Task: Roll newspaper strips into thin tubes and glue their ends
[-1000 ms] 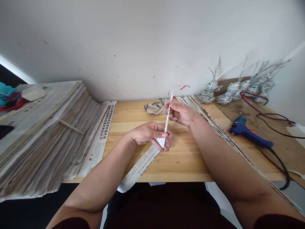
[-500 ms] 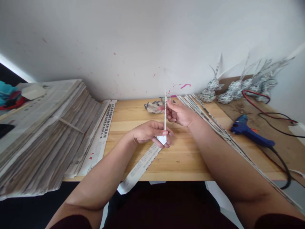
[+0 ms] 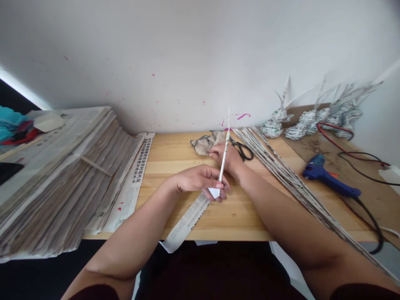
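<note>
Pinching a tube (image 3: pixel 224 161) is the left hand (image 3: pixel 203 180); the right hand (image 3: pixel 229 158), grip hidden, unclear, is overlapping a rag (image 3: pixel 203 144) near the worktop's back edge (image 3: pixel 171 136).

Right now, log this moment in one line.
left hand: holds part-rolled paper strip | right hand: by crumpled cloth, contact unclear | scissors: on table

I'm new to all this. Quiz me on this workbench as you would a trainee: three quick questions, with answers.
1. What is the left hand holding?
A) a newspaper stack
B) a partly rolled newspaper strip
C) a red cable

2. True or false: in the picture, the blue glue gun lies to the right of the rolled newspaper tubes.

3. Which tool lies nearest the right hand?

Key: 1. B; 2. True; 3. The black-handled scissors.
</note>
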`<action>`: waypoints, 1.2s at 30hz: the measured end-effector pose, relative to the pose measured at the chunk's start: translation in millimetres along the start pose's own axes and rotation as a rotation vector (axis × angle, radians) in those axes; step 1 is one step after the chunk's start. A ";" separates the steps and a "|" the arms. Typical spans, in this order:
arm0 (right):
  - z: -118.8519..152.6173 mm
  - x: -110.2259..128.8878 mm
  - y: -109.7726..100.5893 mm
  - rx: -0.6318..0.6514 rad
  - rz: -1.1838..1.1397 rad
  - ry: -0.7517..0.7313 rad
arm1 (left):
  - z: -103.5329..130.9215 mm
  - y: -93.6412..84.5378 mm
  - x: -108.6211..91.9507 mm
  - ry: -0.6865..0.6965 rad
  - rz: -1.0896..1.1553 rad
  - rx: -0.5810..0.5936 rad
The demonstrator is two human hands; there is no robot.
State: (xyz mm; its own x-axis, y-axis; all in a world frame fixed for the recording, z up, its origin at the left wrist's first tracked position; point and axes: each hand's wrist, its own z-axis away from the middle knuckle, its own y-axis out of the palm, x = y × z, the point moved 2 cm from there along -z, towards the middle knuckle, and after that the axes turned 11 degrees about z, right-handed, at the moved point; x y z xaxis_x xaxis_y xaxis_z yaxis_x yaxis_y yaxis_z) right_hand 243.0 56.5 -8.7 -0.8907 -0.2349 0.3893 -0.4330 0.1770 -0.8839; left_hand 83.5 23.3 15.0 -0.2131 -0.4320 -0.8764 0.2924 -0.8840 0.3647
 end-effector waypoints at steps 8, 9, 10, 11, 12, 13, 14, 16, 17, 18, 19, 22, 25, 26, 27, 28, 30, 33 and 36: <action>1.1 4.1 -6.1 -0.023 0.171 0.112 | 1.8 -4.8 -7.3 0.270 -0.017 -0.209; 0.5 3.3 -6.1 -0.023 0.175 0.141 | 1.6 -6.1 -7.3 0.292 -0.014 -0.240; 0.0 2.7 -6.5 -0.032 0.169 0.173 | 1.5 -7.5 -7.3 0.308 -0.011 -0.269; -0.3 2.3 -7.2 -0.043 0.159 0.204 | 1.5 -9.0 -7.3 0.318 -0.007 -0.297; -0.4 2.3 -8.1 -0.048 0.152 0.234 | 1.7 -10.4 -7.4 0.327 -0.001 -0.322; -0.3 2.6 -9.0 -0.045 0.148 0.259 | 1.8 -11.7 -7.6 0.335 0.004 -0.340; -0.1 3.2 -9.8 -0.036 0.151 0.275 | 2.0 -12.7 -7.8 0.343 0.009 -0.352; 0.4 3.7 -10.8 -0.020 0.159 0.296 | 2.3 -13.9 -8.3 0.354 0.017 -0.359; 0.6 3.2 -11.1 -0.022 0.152 0.298 | 2.4 -14.1 -8.5 0.356 0.019 -0.361; 0.7 2.1 -11.3 -0.030 0.140 0.293 | 2.4 -14.0 -8.6 0.356 0.022 -0.363; 0.6 0.2 -11.4 -0.043 0.129 0.286 | 2.4 -14.0 -8.7 0.354 0.025 -0.368; -0.1 -7.2 -13.1 -0.085 0.034 0.229 | 2.3 -14.2 -8.9 0.346 0.035 -0.390; 0.4 -10.6 -20.1 -0.115 -0.293 0.185 | 2.4 -15.7 -9.1 0.343 0.039 -0.409; 1.1 -9.4 -23.0 -0.088 -0.455 0.171 | 2.5 -16.2 -9.1 0.343 0.040 -0.409; 2.2 -6.8 -25.6 -0.019 -0.618 0.150 | 2.6 -16.6 -9.2 0.341 0.040 -0.405; 3.8 -2.6 -27.8 0.091 -0.766 0.111 | 2.7 -16.6 -9.2 0.336 0.038 -0.394; 8.4 7.5 -31.6 0.338 -0.966 0.019 | 2.6 -15.9 -8.8 0.316 0.030 -0.363; 13.9 16.5 -35.4 0.474 -1.058 -0.026 | 1.8 -14.1 -7.4 0.275 0.017 -0.321; 14.4 19.6 -36.0 0.419 -1.053 0.004 | 0.6 -13.5 -5.9 0.275 0.014 -0.302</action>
State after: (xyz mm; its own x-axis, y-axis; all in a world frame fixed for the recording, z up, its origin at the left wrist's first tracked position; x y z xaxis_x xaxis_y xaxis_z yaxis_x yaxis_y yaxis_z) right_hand 243.1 31.7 27.0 -0.1110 -0.0746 0.9910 -0.8875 -0.4413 -0.1326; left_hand 80.2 37.7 15.5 0.0385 -0.3435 -0.9384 0.5626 -0.7686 0.3045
